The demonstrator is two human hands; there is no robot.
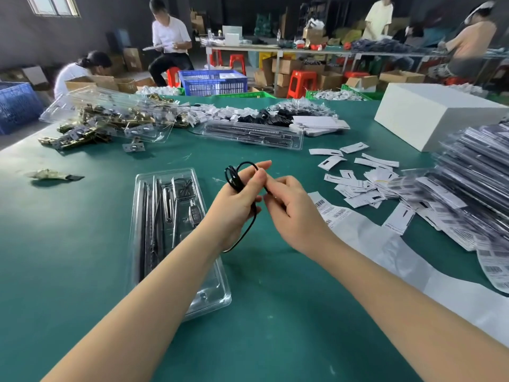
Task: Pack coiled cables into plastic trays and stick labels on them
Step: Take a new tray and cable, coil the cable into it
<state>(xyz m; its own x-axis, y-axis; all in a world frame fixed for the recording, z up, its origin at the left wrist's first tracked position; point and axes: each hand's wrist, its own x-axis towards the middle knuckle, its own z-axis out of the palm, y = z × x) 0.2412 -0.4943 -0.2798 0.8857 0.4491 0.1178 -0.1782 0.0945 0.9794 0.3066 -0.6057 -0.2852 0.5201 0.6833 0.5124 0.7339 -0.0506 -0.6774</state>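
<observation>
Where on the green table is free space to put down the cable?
Bare green table lies left of the clear tray, and near the front edge between the forearms. The right side is crowded with labels and stacked packs.

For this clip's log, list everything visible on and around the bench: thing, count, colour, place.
Cable: one, black, being coiled in both hands above the table, tail hanging.
Near tray: one, clear plastic, on the green table under the left forearm, parts inside.
Far trays: several, clear, at table centre back and back left.
Metal fittings: pile, brass and silver, back left.
Small tags: many, white, scattered right of centre.
Barcode label strip: one, white, under the right forearm.
Packed stack: many, clear, right edge.
White box: one, back right.
Blue crate: one, behind the table.
Other people: several, in the background.
Left hand: grips the coil.
Right hand: pinches the cable.
</observation>
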